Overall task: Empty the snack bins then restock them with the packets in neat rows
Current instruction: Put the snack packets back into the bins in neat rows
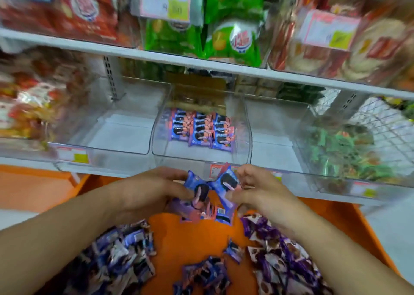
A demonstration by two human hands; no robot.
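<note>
While the middle bin [201, 133] of clear, curved-front plastic stands on the white shelf [112, 171], three neat rows of cookie packets [200, 129] are seen lined up inside it toward its rear. Just in front of this bin and below its front lip, both hands are raised together over an orange tray [190, 238]. A blue, glossy foil packet [198, 190] printed with a dark round sandwich cookie is pinched in the left hand [147, 191] between thumb and curled fingers. A second packet of the same kind [227, 183] is gripped in the right hand [259, 191], tilted so that its crimped upper edge points toward the bin. The two packets touch at their inner edges. Further packets [210, 214] are seen beneath the hands; whether they are held cannot be told.

To the left of the middle bin stands a transparent bin [107, 126] with a smooth floor; to its right stands another [275, 133] of the same shape. On the tray, nearer the viewer than the middle bin, loose heaps of crinkled wrappers are spread: dark blue-and-white ones [121, 261] at the left, purple-and-white ones [282, 256] at the right, and a small pile of blue ones [203, 274] between them.
</note>
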